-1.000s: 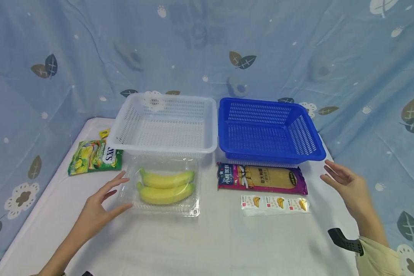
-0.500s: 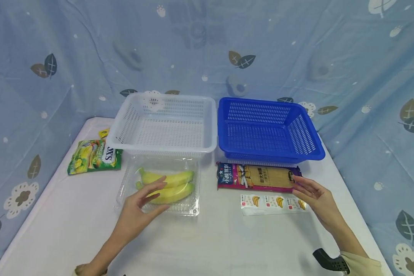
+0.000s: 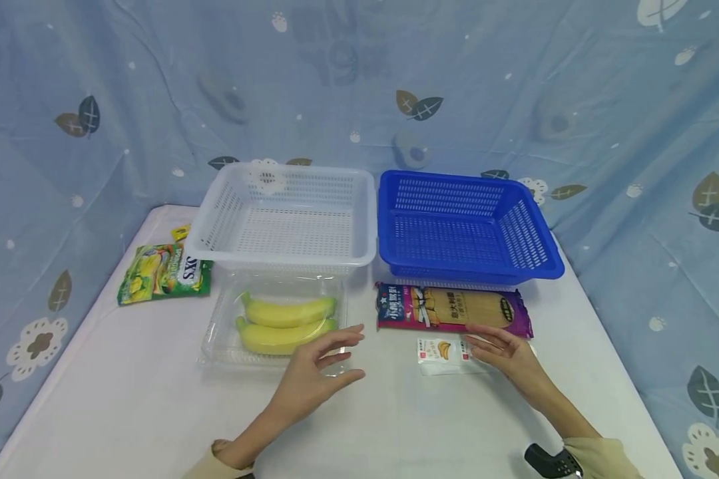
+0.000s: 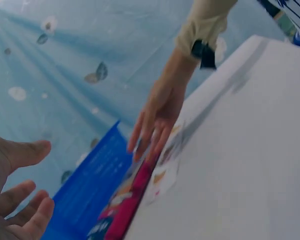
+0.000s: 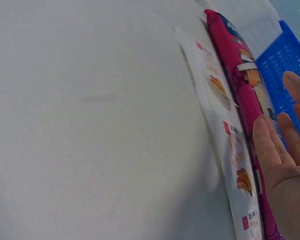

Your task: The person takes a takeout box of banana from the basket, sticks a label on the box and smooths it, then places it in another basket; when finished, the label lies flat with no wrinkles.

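My left hand (image 3: 311,379) hovers at the lower right corner of a clear plastic box (image 3: 222,346), fingers spread apart and holding nothing. Two yellow bananas (image 3: 287,326) lie inside that box. Over a strip of banana stickers (image 3: 434,350) hangs my right hand (image 3: 509,362), its fingers loosely bent with nothing between them; it hides part of the strip. Just behind the stickers lies a packet of spaghetti (image 3: 455,309) in purple and blue wrapping. In the right wrist view the sticker strip (image 5: 230,135) runs alongside the packet.
At the back stand a white basket (image 3: 281,256) and a blue basket (image 3: 467,269), side by side. A green snack bag (image 3: 168,271) lies at the left, near a small yellow packet (image 3: 180,231). A patterned blue cloth (image 3: 359,86) hangs around the white table.
My left hand has moved right, from the box's left side across its front to its right corner. My right hand has come left, from beside the spaghetti to over the stickers.
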Motion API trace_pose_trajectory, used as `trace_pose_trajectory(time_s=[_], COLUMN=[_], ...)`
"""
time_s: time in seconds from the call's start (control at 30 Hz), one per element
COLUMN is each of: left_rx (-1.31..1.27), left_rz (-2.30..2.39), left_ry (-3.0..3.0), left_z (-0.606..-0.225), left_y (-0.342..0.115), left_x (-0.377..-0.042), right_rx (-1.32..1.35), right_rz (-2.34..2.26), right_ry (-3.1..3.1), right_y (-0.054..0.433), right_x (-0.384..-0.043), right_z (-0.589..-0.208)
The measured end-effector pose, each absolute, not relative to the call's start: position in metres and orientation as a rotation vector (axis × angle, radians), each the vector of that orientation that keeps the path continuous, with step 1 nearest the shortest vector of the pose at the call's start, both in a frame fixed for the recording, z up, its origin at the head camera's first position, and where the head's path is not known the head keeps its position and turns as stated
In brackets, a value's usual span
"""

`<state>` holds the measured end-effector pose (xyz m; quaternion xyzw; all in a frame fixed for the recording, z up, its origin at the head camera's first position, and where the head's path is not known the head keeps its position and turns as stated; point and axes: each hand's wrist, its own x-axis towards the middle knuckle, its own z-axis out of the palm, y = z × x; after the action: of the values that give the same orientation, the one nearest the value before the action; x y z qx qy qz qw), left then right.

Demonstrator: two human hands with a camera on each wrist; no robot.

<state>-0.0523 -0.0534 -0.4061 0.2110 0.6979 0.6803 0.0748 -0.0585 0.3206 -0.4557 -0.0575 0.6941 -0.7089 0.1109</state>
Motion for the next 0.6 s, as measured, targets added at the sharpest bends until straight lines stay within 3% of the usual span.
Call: trace_pose_trajectory(time_s=[0.33, 0.6], left_rx=[0.573, 0.581], left_rz=[1.887, 1.726], left_ry=[2.118, 2.376], left_z=[-0.438, -0.472], left_y=[0.040, 0.067], left_x=[-0.064, -0.087], right_rx=[-0.201, -0.129], right_rz=[-2.019, -1.896], right_ry=[2.028, 2.125], right_y=[0.314, 0.308], right_x=[-0.061, -0.063], right_z=[-0.462, -0.461])
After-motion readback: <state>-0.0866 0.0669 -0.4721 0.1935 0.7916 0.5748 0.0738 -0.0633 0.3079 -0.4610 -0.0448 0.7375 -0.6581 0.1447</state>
